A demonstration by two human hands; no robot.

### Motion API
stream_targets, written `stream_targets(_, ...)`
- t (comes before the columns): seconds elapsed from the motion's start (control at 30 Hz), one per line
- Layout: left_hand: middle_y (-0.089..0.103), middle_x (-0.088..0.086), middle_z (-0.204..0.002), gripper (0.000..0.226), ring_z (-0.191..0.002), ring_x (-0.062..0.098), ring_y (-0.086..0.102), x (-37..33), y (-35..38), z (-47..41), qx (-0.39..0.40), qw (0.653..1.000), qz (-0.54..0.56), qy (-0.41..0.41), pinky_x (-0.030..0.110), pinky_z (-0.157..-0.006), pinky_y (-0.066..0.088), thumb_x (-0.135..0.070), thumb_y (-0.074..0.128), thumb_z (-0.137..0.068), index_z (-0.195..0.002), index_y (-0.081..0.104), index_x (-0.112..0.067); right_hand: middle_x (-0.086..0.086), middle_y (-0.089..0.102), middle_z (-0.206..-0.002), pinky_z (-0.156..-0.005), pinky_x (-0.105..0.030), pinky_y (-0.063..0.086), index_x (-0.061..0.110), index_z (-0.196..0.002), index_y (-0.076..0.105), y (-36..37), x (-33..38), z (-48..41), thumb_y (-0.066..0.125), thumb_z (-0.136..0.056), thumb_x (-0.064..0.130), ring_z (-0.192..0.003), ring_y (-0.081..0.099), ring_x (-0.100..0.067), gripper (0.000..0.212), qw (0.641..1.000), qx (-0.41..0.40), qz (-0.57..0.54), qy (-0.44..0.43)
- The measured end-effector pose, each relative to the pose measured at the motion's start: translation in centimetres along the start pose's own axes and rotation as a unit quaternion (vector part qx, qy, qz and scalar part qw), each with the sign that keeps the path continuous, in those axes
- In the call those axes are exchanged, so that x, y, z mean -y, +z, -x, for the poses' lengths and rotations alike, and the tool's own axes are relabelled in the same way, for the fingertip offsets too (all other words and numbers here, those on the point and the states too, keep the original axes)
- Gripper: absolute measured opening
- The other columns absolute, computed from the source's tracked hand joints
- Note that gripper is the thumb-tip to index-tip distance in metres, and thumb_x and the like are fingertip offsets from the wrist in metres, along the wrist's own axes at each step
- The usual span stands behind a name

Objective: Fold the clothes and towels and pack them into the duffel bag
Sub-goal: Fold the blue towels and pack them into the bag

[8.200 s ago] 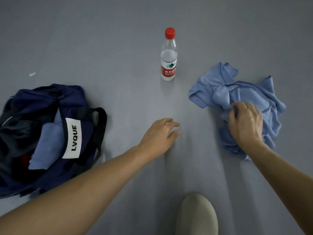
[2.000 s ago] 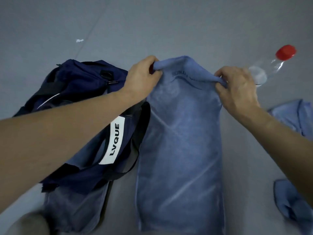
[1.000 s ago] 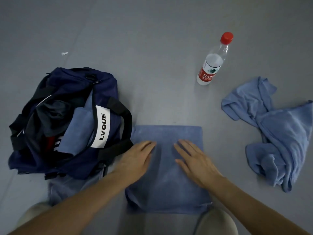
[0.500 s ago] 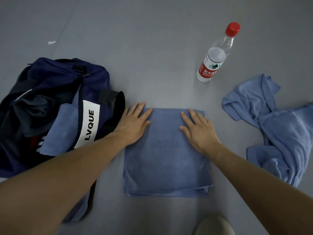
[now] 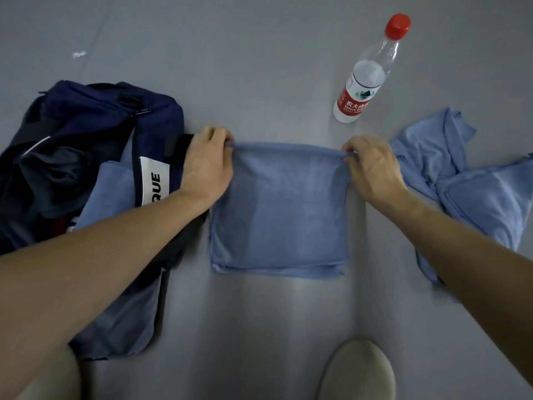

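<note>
left hand (image 5: 208, 161) pinches towel (image 5: 279, 209) far left corner | right hand (image 5: 372, 166) pinches far right corner | bag (image 5: 86, 157) left of towel

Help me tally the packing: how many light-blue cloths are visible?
3: folded towel held by left hand and right hand; crumpled cloth at right; packed cloth in the bag. A bluish piece under the bag may be another.
</note>
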State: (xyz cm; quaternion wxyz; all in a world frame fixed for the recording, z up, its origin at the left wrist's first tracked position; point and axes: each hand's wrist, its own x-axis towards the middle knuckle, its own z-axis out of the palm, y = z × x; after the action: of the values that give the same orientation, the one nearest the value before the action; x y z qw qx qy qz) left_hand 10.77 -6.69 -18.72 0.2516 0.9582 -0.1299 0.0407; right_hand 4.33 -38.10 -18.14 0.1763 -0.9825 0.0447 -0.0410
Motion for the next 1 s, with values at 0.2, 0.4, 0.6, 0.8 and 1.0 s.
stream_targets(0.2, 0.066, 0.003, -0.089, 0.009, -0.082, 0.026, 0.058, -0.1, -3.7, 9.8, 0.07, 0.992, -0.022, 0.107, 0.04, -0.078, 0.044, -0.009, 0.055, -0.094, -0.095, 0.063, -0.012, -0.011, 0.065, -0.091, -0.077, -0.044, 0.049, 0.007, -0.096, 0.067, -1.7, 0.3, 11.5, 0.045, -0.09, 0.015, -0.087, 0.059, -0.034, 0.024, 0.988, 0.033, -0.007, -0.151)
stream_targets(0.4, 0.064, -0.001, -0.109, 0.019, -0.102, 0.028, 0.061, 1.8, -2.0, 16.9, 0.198, 0.95, -0.177, 0.164, 0.043, -0.092, 0.039, -0.032, 0.063, -0.082, -0.098, 0.065, -0.024, 0.001, 0.068, -0.105, -0.093, -0.042, 0.049, 0.021, -0.099, 0.072, 1.6, 0.3, 18.3, 0.056, -0.084, 0.035, -0.116, 0.06, -0.029, 0.026, 0.966, 0.167, 0.025, -0.196)
stream_targets(0.6, 0.042, 0.011, -0.155, 0.056, -0.141, 0.031, 0.041, -2.2, 1.2, 15.2, 0.222, 0.968, -0.108, 0.041, 0.046, -0.112, 0.038, -0.034, 0.052, -0.1, -0.151, 0.042, -0.013, -0.012, 0.052, -0.146, -0.112, -0.047, 0.037, 0.015, -0.131, 0.064, 3.6, 2.7, 14.5, 0.046, -0.095, 0.036, -0.141, 0.042, -0.035, 0.045, 0.97, 0.15, 0.04, -0.187)
stream_targets(0.8, -0.017, 0.004, -0.166, 0.081, -0.154, 0.025, -0.015, -0.9, 6.0, 11.7, 0.28, 0.945, -0.168, 0.024, 0.05, -0.121, -0.014, -0.073, -0.001, -0.088, -0.153, -0.021, -0.028, -0.012, 0.023, -0.163, -0.12, -0.053, 0.024, 0.019, -0.157, 0.026, 7.1, 1.7, 14.3, 0.029, -0.101, 0.054, -0.15, 0.021, -0.034, 0.067, 0.958, 0.205, 0.137, -0.149)
stream_targets(1.0, -0.003, 0.004, -0.168, 0.083, -0.155, 0.028, -0.003, -0.1, 5.9, 9.5, 0.275, 0.936, -0.2, 0.095, 0.055, -0.123, -0.002, -0.073, 0.005, -0.092, -0.16, -0.001, -0.027, -0.009, 0.032, -0.16, -0.113, -0.048, 0.034, 0.022, -0.154, 0.037, 7.0, 1.8, 15.1, 0.029, -0.1, 0.056, -0.145, 0.034, -0.031, 0.064, 0.971, 0.159, 0.127, -0.126)
